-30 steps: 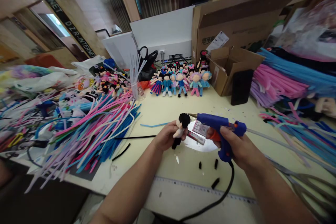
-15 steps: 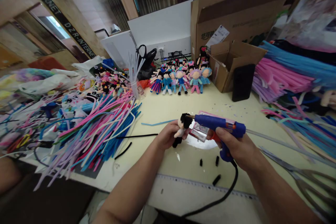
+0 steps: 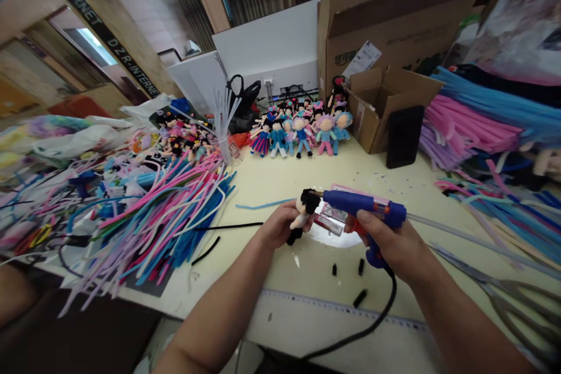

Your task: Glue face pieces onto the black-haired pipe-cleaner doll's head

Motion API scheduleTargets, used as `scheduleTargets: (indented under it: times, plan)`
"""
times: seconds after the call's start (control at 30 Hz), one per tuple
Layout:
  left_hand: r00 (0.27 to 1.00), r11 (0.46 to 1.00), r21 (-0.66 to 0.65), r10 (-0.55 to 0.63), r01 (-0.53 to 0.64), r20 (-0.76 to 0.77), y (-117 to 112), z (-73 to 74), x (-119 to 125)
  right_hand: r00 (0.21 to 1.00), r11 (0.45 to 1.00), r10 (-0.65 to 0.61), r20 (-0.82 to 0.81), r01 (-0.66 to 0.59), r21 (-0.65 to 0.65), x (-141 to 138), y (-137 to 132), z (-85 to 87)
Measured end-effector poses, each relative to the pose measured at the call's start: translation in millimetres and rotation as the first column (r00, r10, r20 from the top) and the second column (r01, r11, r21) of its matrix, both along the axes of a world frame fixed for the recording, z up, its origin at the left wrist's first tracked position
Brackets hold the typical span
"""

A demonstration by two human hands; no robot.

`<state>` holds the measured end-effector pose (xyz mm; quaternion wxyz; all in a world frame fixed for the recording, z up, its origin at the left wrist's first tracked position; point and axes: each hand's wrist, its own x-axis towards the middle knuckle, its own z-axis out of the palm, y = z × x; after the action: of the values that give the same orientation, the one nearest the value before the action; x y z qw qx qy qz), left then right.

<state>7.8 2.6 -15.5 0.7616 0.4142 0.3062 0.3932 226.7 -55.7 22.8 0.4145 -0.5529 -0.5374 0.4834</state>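
Note:
My left hand (image 3: 276, 228) grips a small doll (image 3: 303, 210) with black hair and a pale face, held just above the cream table (image 3: 272, 181). In my right hand (image 3: 392, 242) is a blue hot-glue gun (image 3: 366, 210) with an orange trigger. Its metal nozzle touches the doll's black hair. A clear glue stick juts out of the gun's back toward the right. The gun's black cord (image 3: 372, 324) runs down off the front edge. Three short black pipe-cleaner bits (image 3: 360, 267) lie on the table under my hands.
A big heap of pink, blue and white pipe cleaners (image 3: 162, 216) covers the left. Finished dolls (image 3: 302, 128) stand in a row at the back, beside an open cardboard box (image 3: 385, 99) and a black phone (image 3: 404, 136). More pipe-cleaner bundles (image 3: 477, 128) and scissors (image 3: 504, 295) lie right.
The glue gun's nozzle has moved left from beside the doll's head into contact with its hair. Both hands have shifted slightly; the view has tilted a little.

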Motion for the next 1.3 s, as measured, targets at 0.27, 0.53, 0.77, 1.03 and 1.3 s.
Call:
scheduleTargets:
  times: [0.27, 0.53, 0.77, 1.03, 1.3]
  plan:
    - [1.0, 1.0, -0.015, 0.002, -0.003, -0.013, 0.4, 1.3, 0.4, 1.0, 1.0, -0.016, 0.0, 0.016, 0.011, -2.8, -2.0, 4.1]
    - [1.0, 1.0, 0.007, 0.016, -0.016, -0.027, -0.1, 2.6, -0.5, 0.999, 1.0, -0.004, 0.037, 0.004, 0.005, -0.3, 0.1, -0.4]
    - [0.999, 0.999, 0.033, 0.016, -0.015, -0.03, 0.6, -0.2, -1.9, 0.999, 1.0, -0.017, 0.051, 0.017, 0.003, -0.7, 1.0, -4.6]
    - [0.999, 0.999, 0.034, 0.022, -0.021, -0.033, 1.0, -1.1, -2.7, 0.998, 0.998, -0.035, 0.061, 0.031, 0.059, -3.1, -1.4, 0.6]
    - [0.999, 0.998, 0.06, 0.019, -0.017, -0.035, 2.3, -0.4, -4.0, 0.995, 0.999, -0.033, 0.099, 0.028, 0.046, -1.5, -0.1, -2.0]
